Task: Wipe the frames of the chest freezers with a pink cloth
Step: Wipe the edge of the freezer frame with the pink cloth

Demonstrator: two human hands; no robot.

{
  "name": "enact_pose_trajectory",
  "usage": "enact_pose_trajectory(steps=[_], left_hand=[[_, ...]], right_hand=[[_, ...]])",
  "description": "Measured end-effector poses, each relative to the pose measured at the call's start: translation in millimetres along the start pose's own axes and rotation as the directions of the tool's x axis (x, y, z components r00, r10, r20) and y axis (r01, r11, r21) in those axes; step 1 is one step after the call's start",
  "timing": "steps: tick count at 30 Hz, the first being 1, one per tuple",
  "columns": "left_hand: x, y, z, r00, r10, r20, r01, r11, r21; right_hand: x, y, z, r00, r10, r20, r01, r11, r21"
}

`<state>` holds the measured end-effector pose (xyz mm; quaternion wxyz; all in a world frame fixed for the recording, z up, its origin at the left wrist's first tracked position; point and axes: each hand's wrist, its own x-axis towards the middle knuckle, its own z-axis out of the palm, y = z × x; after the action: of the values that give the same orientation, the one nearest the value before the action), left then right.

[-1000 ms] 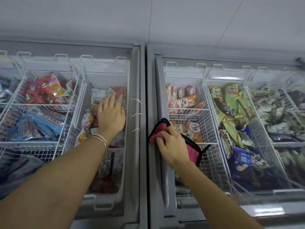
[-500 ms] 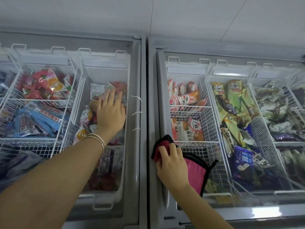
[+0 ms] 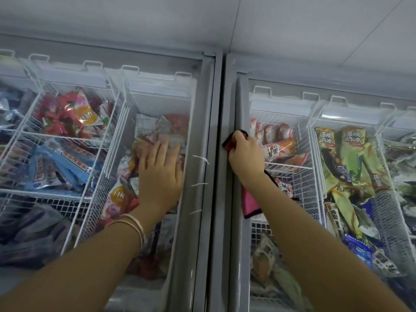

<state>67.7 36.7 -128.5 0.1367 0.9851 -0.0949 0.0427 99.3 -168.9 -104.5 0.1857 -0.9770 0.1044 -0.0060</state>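
Looked like a shop's frozen aisle. Two grey-framed glass-topped chest freezers (image 3: 209, 154) stood side by side, touching along their long edges against a pale wall (image 3: 202, 21). White wire baskets (image 3: 290, 167) hung from the rims divided the stock. Each basket held many same-brand wrapped ice-cream packets (image 3: 351, 158), sorted by type: red, blue, green wrappers with printed labels. Retail display, not home storage.

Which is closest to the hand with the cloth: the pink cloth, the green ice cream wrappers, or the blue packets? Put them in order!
1. Pink cloth, gripped in the right hand.
2. Green wrappers, to its right.
3. Blue packets, far left freezer.
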Motion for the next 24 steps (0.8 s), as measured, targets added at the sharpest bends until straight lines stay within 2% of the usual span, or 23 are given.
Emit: enact_pose_trajectory(steps=[6,12,19,24], left_hand=[[-1,2,-2,1.0,-0.011,-0.012,0.011,1.0,-0.008],[-2,2,-2,1.0,-0.03,-0.006,0.03,0.999,-0.028],[-1,2,1,1.0,-0.02,-0.021,0.02,0.999,-0.026],[-1,1,0,1.0,-0.012,-0.014,0.012,1.0,-0.028]], right_hand=[[78,0,-2,0.999,-0.022,0.032,0.023,0.998,-0.05],[111,0,-4,0.997,-0.001,0.083,0.007,0.997,-0.077],[96,0,-11,0.992,-0.032,0.124,0.045,0.994,-0.103],[35,3,-12,0.993,-0.03,0.11,0.036,0.998,-0.056]])
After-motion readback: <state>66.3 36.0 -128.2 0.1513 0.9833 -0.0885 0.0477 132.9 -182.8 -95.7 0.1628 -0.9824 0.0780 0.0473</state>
